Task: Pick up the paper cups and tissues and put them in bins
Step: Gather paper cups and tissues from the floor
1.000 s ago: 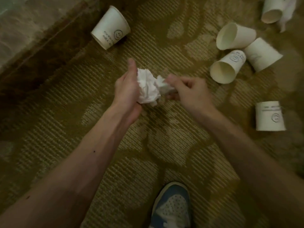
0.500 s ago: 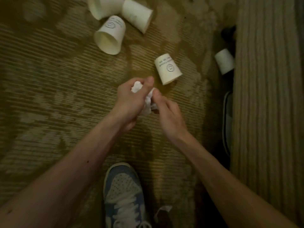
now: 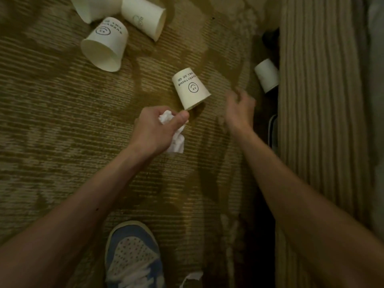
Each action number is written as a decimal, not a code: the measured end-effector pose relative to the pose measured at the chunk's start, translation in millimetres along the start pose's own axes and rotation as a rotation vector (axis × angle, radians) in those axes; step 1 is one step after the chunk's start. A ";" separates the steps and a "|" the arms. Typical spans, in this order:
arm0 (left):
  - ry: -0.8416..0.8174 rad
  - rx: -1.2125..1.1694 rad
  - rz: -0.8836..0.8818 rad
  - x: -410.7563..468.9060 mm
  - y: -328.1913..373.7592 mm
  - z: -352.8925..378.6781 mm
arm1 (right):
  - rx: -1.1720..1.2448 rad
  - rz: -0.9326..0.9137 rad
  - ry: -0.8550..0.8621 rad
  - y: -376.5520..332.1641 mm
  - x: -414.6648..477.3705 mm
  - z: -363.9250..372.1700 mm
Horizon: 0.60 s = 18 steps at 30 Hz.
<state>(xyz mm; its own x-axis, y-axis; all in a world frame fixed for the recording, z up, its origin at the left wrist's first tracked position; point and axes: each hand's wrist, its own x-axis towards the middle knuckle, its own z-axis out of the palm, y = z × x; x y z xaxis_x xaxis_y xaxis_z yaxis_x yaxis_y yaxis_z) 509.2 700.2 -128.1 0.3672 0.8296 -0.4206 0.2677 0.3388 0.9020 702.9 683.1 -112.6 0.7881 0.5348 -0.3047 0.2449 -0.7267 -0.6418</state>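
My left hand (image 3: 154, 129) grips a crumpled white tissue (image 3: 175, 140) above the carpet, with part of the wad hanging below the fist. My right hand (image 3: 241, 110) is blurred, holds nothing and hovers with loosely curled fingers between a smiley-printed paper cup (image 3: 190, 88) lying on the carpet and a smaller-looking cup (image 3: 267, 75) at the foot of the striped fabric. Three more paper cups lie at the top left: one with its mouth towards me (image 3: 106, 45), one on its side (image 3: 144, 18), and one cut off by the frame edge (image 3: 94, 7).
Striped beige fabric (image 3: 320, 121), like a bed skirt or sofa side, runs down the right. My blue and white shoe (image 3: 133, 258) is at the bottom centre, with a white scrap (image 3: 192, 277) beside it. Patterned olive carpet (image 3: 62, 132) covers the floor.
My right hand has let go of the tissue and moved right, towards the cups. The left hand now holds the tissue alone. The view keeps shifting right.
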 end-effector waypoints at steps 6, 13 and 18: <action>-0.049 -0.125 -0.026 17.7 9.9 9.5 | 0.039 0.216 0.149 12.9 74.3 -13.8; -0.038 -0.172 -0.044 27.8 4.3 4.3 | 0.432 0.259 0.184 7.8 105.8 -14.8; 0.009 -0.226 -0.055 32.6 2.4 -8.9 | 0.317 0.144 0.331 -11.6 91.3 5.5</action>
<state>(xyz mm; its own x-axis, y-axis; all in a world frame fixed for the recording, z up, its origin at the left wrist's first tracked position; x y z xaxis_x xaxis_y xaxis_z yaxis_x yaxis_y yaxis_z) 513.9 732.1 -138.8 0.3496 0.8104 -0.4701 0.0806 0.4739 0.8769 768.9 742.7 -136.8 0.9516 0.2347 -0.1987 -0.0235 -0.5888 -0.8080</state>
